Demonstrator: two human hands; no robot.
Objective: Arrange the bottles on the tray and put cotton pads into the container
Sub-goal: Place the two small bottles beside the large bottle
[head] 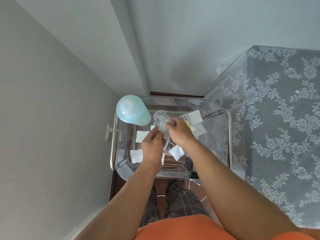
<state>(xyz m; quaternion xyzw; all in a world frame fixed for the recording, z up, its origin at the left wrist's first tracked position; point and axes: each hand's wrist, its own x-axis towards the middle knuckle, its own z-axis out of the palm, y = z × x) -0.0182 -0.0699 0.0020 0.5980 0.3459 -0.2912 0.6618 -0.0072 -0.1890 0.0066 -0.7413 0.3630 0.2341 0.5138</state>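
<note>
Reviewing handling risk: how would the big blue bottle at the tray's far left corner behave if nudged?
The blue bottle stands upright, looks tall and fairly full, so probably heavy. Its smooth plastic may slide on the clear tray; pushed high, it could tip.

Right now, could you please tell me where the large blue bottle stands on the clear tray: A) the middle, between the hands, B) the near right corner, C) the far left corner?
C: the blue bottle stands upright at the far left corner of the tray.

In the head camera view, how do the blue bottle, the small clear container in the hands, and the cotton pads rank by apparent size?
Largest to smallest:
1. blue bottle
2. clear container
3. cotton pad
The last two look close; the hands partly hide the container.
</note>
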